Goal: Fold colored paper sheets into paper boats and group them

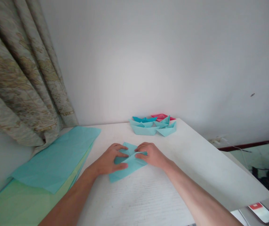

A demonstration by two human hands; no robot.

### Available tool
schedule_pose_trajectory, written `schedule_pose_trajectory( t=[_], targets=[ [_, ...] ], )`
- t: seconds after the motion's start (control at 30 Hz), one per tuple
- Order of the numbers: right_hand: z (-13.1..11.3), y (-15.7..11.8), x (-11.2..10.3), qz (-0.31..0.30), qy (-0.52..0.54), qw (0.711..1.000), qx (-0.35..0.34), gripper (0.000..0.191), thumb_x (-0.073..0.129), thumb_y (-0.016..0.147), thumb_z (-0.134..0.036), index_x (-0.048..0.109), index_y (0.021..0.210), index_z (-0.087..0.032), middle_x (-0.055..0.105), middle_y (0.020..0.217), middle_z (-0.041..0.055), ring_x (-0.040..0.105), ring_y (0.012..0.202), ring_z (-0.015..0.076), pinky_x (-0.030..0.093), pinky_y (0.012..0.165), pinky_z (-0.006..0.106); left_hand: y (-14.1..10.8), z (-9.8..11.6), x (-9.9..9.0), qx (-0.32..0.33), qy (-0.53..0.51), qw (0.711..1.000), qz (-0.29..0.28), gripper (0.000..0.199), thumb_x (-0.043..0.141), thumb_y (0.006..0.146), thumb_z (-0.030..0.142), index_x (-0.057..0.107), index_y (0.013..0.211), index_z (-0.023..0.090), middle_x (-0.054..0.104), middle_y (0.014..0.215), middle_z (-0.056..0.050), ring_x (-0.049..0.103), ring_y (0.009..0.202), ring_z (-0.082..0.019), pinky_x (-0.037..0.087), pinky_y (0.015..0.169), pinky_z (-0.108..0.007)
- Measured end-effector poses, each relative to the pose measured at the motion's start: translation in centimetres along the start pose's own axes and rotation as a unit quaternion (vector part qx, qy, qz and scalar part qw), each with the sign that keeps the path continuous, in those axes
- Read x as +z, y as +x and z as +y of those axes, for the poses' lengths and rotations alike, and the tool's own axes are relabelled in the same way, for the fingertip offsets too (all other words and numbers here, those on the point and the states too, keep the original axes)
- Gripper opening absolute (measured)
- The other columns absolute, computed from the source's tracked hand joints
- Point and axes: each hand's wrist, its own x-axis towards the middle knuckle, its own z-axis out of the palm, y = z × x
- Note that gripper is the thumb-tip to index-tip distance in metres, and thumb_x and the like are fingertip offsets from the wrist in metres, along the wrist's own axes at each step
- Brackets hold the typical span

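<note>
Right, a partly folded sheet of blue origami paper [128, 168] lies on the white surface [162, 188] — the left hand [108, 160] and right hand [151, 155] rest on it, fingers [140, 147] curved over its folds, any pinch unclear. Beyond sit folded paper boats [146, 128]; leftward, stacked paper sheets [56, 157].

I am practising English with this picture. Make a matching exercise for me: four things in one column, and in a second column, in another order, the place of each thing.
Things:
1. left hand
2. red paper boat
3. stack of paper sheets
4. phone

Places:
A. In the lower right corner of the view
B. Behind the light blue paper boats
C. On the folded blue paper
D. Beside the curtain

Right pairs: 1-C, 2-B, 3-D, 4-A
</note>
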Motion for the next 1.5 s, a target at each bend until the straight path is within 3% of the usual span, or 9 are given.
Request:
schedule_pose_trajectory(
  t=[0.2, 0.43, 0.53, 0.63, 0.73, 0.9, 1.07, 1.27, 1.5],
  targets=[
    [0.8, 0.2, 0.1, 0.063, -0.063, 0.994, 0.066, 0.037, 0.064, 0.078, -0.042, 0.066, 0.109, -0.022, 0.069, 0.103, 0.0046, 0.059, 0.101, 0.0227, 0.040, 0.093, 0.035, 0.5, 0.1, 0.1, -0.063, -0.073, 0.994, 0.053, 0.027, 0.054, 0.082, 0.033, 0.073, 0.098, 0.022, 0.067, 0.109, -0.006, 0.056, 0.105, -0.022, 0.040, 0.096, -0.035],
    [2.1, 0.5, 0.9, 0.112, -0.119, 0.965, 0.205, 0.100, 0.072, 0.063, -0.050, 0.024, 0.143, -0.013, 0.046, 0.131, 0.0175, 0.042, 0.121, 0.0316, 0.035, 0.096, 0.044, 0.4, 0.3, 0.7, -0.054, -0.153, 0.987, 0.009, 0.057, 0.055, 0.079, 0.021, 0.045, 0.135, 0.023, 0.062, 0.088, -0.002, 0.053, 0.068, -0.012, 0.046, 0.065, -0.025],
    [2.2, 0.6, 1.1, 0.114, -0.142, 0.954, 0.239, 0.099, 0.069, 0.065, -0.052, 0.023, 0.143, -0.011, 0.044, 0.132, 0.0195, 0.040, 0.121, 0.0338, 0.033, 0.096, 0.045, 0.3, 0.0, 1.2, 0.001, -0.084, 0.996, -0.017, 0.051, 0.054, 0.076, 0.010, 0.060, 0.122, 0.031, 0.055, 0.087, -0.002, 0.053, 0.073, -0.013, 0.045, 0.067, -0.024],
    [2.0, 0.6, 1.1, 0.102, -0.158, 0.948, 0.258, 0.096, 0.067, 0.066, -0.053, 0.025, 0.142, -0.011, 0.043, 0.132, 0.0196, 0.039, 0.122, 0.0349, 0.032, 0.096, 0.045, 0.1, -0.2, 1.3, 0.042, -0.032, 0.999, 0.001, 0.051, 0.050, 0.072, 0.001, 0.069, 0.108, 0.033, 0.053, 0.111, -0.006, 0.052, 0.101, -0.020, 0.042, 0.087, -0.034],
    [1.9, 0.6, 1.3, 0.084, -0.165, 0.947, 0.261, 0.098, 0.066, 0.065, -0.056, 0.025, 0.142, -0.011, 0.041, 0.136, 0.0199, 0.036, 0.125, 0.0350, 0.028, 0.099, 0.045, 0.1, 0.0, 1.2, 0.058, -0.025, 0.998, 0.015, 0.041, 0.051, 0.079, 0.007, 0.071, 0.103, 0.033, 0.048, 0.132, -0.005, 0.045, 0.117, -0.024, 0.033, 0.100, -0.041],
    [1.9, 0.4, 1.6, 0.047, -0.164, 0.959, 0.225, 0.106, 0.062, 0.064, -0.064, 0.019, 0.144, -0.009, 0.032, 0.143, 0.0213, 0.027, 0.132, 0.0338, 0.019, 0.104, 0.048, 0.3, 0.9, 0.9, 0.037, 0.023, 0.999, -0.019, 0.029, 0.053, 0.087, 0.030, 0.066, 0.112, 0.034, 0.060, 0.120, -0.004, 0.051, 0.106, -0.023, 0.036, 0.095, -0.042],
    [1.5, 0.2, 1.5, 0.000, -0.148, 0.963, 0.227, 0.119, 0.059, 0.060, -0.073, 0.007, 0.146, -0.009, 0.019, 0.148, 0.0227, 0.013, 0.137, 0.0349, 0.010, 0.107, 0.053, 0.4, 1.0, 0.9, 0.016, 0.065, 0.996, -0.054, 0.038, 0.051, 0.084, 0.053, 0.057, 0.120, 0.043, 0.042, 0.144, 0.003, 0.046, 0.107, -0.027, 0.033, 0.092, -0.047],
    [0.7, -0.1, 1.4, -0.054, -0.127, 0.968, 0.208, 0.140, 0.065, 0.044, -0.078, -0.009, 0.146, -0.016, 0.000, 0.152, 0.0228, -0.006, 0.139, 0.0362, 0.000, 0.106, 0.057, 0.4, 0.5, 1.2, -0.007, 0.071, 0.995, -0.072, 0.051, 0.051, 0.080, 0.059, 0.051, 0.127, 0.041, 0.036, 0.147, 0.004, 0.039, 0.114, -0.031, 0.030, 0.095, -0.049],
    [1.7, 0.4, 1.1, 0.058, -0.150, 0.939, 0.306, 0.123, 0.062, 0.058, -0.071, 0.006, 0.145, -0.007, 0.020, 0.146, 0.0261, 0.013, 0.138, 0.0357, 0.013, 0.107, 0.052, 0.3, 0.1, 1.1, -0.014, 0.058, 0.995, -0.086, 0.052, 0.053, 0.078, 0.061, 0.051, 0.127, 0.042, 0.038, 0.147, 0.003, 0.031, 0.127, -0.033, 0.022, 0.100, -0.053]
  ],
)
